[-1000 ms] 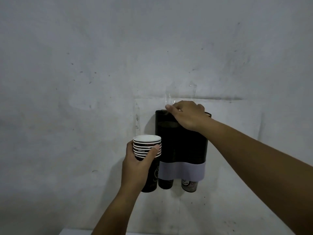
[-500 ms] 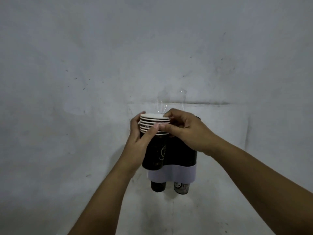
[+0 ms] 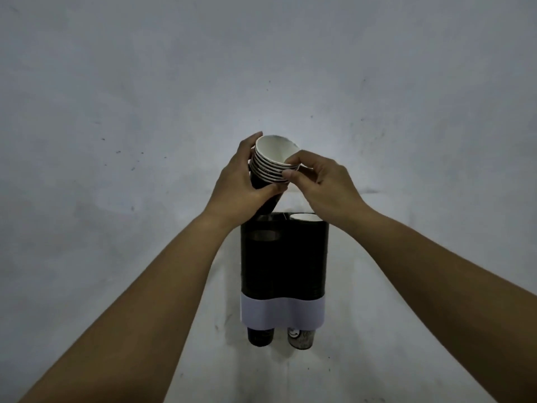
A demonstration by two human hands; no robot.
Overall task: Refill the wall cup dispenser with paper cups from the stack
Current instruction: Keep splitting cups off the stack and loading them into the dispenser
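A black two-tube wall cup dispenser (image 3: 284, 257) with a white band near its bottom hangs on the wall. A cup bottom pokes out under each tube. A white cup rim (image 3: 305, 217) shows at the top of the right tube. Above the left tube, both hands hold a stack of paper cups (image 3: 273, 162), black with white rims, tilted with its mouth toward me. My left hand (image 3: 241, 187) wraps the stack's left side and bottom. My right hand (image 3: 319, 181) pinches the rims on the stack's right side.
The dispenser is fixed to a plain grey-white wall (image 3: 116, 141) with small marks. A lighter rectangular patch of wall surrounds the dispenser. Both bare forearms reach up from the lower corners.
The stack has risen from in front of the dispenser to above its left tube and tilted. My right hand stays on the rims. The view has shifted, so the dispenser sits lower.
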